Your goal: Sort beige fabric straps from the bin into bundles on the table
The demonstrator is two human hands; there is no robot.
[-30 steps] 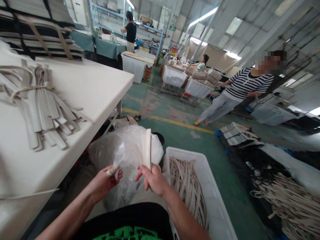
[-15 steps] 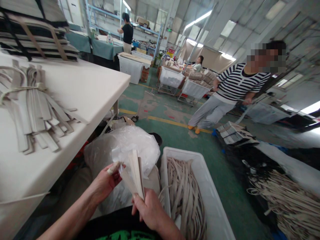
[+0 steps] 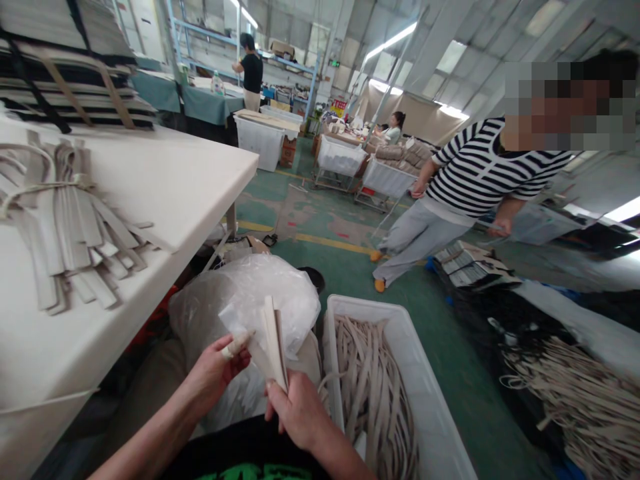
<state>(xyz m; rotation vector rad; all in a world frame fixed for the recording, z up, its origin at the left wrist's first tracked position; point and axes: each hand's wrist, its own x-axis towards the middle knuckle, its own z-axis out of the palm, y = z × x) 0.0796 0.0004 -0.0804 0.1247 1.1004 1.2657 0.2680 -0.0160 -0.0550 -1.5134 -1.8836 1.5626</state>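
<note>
Several pale beige fabric strips (image 3: 273,333) stand fanned in my right hand (image 3: 296,405), whose thumb and fingers close round their lower ends. My left hand (image 3: 220,367) is just to the left, its fingers curled near one strip that leans left; a pale wrap covers one fingertip. Whether its fingers pinch that strip is too small to tell. Behind both hands lies a translucent plastic bag (image 3: 255,280). A white bin (image 3: 430,373) filled with long beige strips (image 3: 373,393) is right of my right hand.
A white table (image 3: 200,173) at the left bears a tied strip bundle (image 3: 75,227) and stacked fabric (image 3: 65,73). A person in a striped top (image 3: 485,167) stands beyond the bin. More strips (image 3: 590,393) lie at the lower right. Two other people are farther back.
The person in the striped top has come closer and appears larger. My left hand has moved slightly right and down; my right hand still holds the strips.
</note>
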